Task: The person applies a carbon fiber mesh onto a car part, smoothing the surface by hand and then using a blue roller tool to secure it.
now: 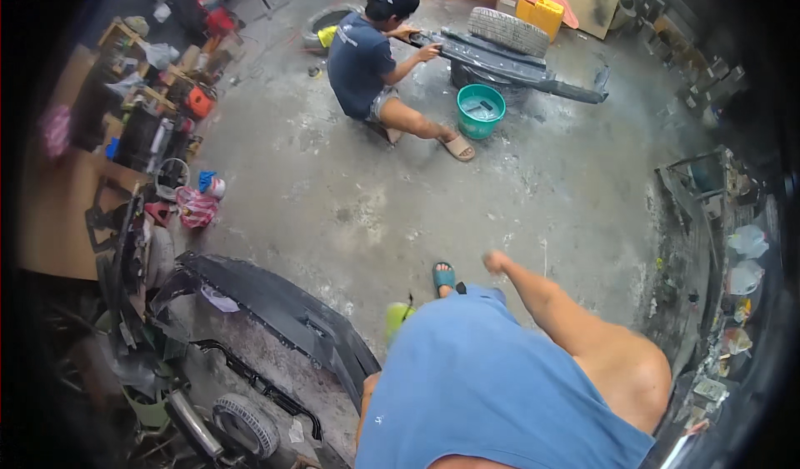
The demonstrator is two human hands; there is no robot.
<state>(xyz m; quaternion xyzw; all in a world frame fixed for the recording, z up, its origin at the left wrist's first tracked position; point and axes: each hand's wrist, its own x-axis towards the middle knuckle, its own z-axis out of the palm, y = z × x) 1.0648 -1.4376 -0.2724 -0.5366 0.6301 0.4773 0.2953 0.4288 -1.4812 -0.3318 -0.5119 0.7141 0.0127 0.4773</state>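
My right hand [496, 261] hangs out in front of my right side over the concrete floor. It looks rounded, but motion blur smears its fingers, and I see no object beside it. On the left, only a bit of my left arm [368, 387] shows past my blue shirt [475, 369]; the hand itself is hidden. A yellow-green object [397, 321] with a thin black part sits at the shirt's left edge, mostly covered, so its kind is unclear. Just beyond the shirt is my foot in a teal slipper [445, 277].
Ahead, a person [362, 61] in a dark cap works on a dark car bumper [508, 67] beside a tire [508, 31] and a green bucket [481, 112] of water. Another bumper [275, 306] lies at left. Clutter [167, 119] lines the left; shelves [733, 286] stand at right.
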